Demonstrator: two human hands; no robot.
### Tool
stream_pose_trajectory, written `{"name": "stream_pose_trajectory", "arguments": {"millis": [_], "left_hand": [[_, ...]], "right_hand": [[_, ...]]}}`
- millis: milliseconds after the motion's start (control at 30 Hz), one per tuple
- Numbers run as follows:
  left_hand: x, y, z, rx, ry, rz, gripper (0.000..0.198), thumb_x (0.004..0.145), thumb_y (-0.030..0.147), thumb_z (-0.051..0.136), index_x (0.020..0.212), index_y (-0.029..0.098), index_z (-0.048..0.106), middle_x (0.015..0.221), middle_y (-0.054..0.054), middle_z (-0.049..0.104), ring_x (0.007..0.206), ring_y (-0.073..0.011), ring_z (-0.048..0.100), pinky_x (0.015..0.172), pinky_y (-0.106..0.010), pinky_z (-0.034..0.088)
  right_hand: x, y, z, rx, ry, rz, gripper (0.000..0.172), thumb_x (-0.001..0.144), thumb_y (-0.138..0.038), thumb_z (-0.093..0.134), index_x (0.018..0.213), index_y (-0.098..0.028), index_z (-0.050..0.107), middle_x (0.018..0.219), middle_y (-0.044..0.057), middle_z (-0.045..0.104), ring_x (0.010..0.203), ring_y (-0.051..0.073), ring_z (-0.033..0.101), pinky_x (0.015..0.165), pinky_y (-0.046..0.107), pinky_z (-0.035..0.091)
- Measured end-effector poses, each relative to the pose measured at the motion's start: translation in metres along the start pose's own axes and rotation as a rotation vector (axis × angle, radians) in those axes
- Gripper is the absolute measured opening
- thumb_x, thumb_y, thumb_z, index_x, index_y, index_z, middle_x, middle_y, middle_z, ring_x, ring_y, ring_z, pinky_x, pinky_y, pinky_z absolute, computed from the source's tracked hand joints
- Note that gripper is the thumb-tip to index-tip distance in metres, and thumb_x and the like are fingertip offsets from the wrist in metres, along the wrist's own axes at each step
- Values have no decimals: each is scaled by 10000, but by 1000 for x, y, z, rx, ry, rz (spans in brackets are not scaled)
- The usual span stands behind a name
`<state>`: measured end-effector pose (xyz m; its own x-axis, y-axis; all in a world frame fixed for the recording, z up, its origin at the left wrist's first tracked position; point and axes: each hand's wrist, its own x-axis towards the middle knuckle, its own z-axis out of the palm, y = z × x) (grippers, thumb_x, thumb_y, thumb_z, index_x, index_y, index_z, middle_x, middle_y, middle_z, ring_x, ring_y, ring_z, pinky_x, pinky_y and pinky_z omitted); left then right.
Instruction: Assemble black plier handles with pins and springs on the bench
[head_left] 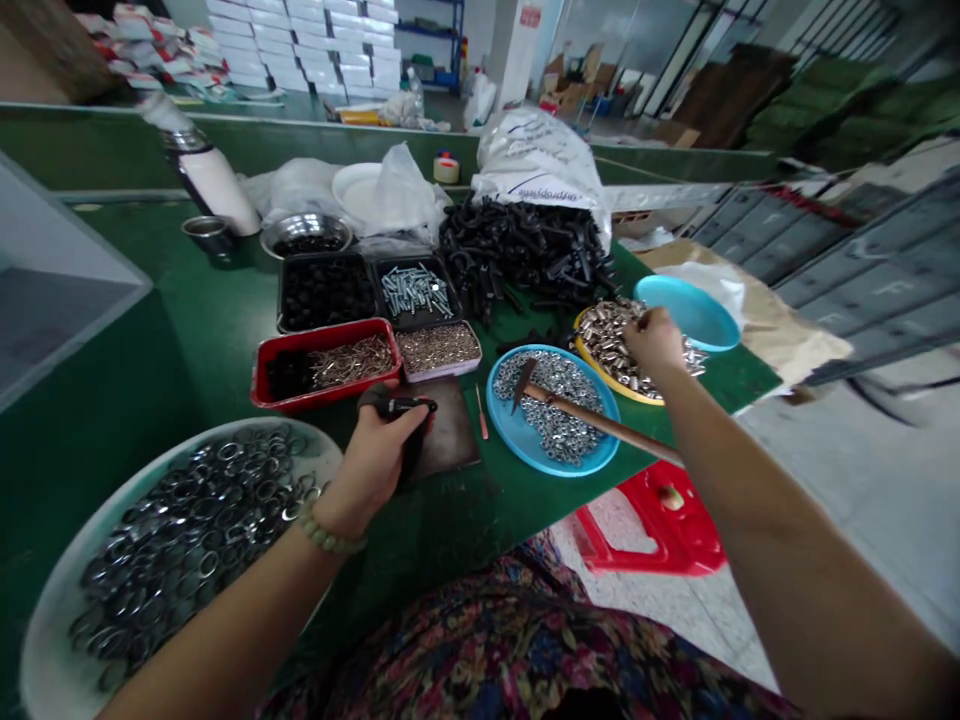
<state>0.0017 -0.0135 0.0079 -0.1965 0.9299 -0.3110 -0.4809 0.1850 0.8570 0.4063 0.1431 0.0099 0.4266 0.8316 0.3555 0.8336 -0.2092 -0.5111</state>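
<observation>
My left hand (375, 455), with a bead bracelet at the wrist, is closed around a black plastic part (405, 407) shaped like a handle. It is held above a dark metal plate (450, 430) on the green table. Over at the right, my right hand (654, 338) reaches into a yellow tray (637, 392) heaped with shiny metal sleeves (604, 335). Its fingers are drawn together at the heap, and their tips are hidden. Near that forearm, a hammer (577, 408) lies across a blue tray (499, 415) of small metal nuts (559, 440).
A white tray of metal rings (202, 530) stands front left. Behind are a red bin (330, 395) of pins, a tray of bolts (416, 290) and black handles (525, 245) spilling from a sack (540, 155). A screwdriver (481, 412) lies beside the plate; a red stool (675, 520) stands below.
</observation>
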Motion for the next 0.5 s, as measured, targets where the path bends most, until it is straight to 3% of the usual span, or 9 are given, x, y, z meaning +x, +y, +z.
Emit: {"name": "stream_pose_trajectory", "arguments": {"millis": [100,233,367,500], "left_hand": [[-5,-1,1,-8,-43,-17,578,674,97,713,1166,201,428,864,-22,699,738,-108,662,717,-222,519],[-8,-5,2,-3,-115,-10,571,668,79,685,1163,197,427,874,-11,688,773,-103,656,745,-216,504],[-10,-6,2,29,-83,2,524,654,105,721,1100,195,461,828,7,659,682,-93,627,674,-214,507],[-15,2,2,-41,-44,-68,494,692,253,768,1080,212,466,824,8,635,651,-115,625,606,-231,517]], "right_hand": [[-12,-14,-2,372,25,34,270,786,-165,562,1055,-166,542,850,73,606,735,162,581,730,354,459],[-68,-60,2,930,-366,22,197,723,-267,709,882,-226,601,797,16,620,647,116,573,641,284,484],[-142,-115,3,1038,-645,-29,274,658,-318,794,852,-219,629,828,-3,661,659,105,593,621,264,505],[-186,-150,4,1129,-813,-68,293,655,-309,807,854,-211,617,831,-9,671,694,117,628,649,275,521]]}}
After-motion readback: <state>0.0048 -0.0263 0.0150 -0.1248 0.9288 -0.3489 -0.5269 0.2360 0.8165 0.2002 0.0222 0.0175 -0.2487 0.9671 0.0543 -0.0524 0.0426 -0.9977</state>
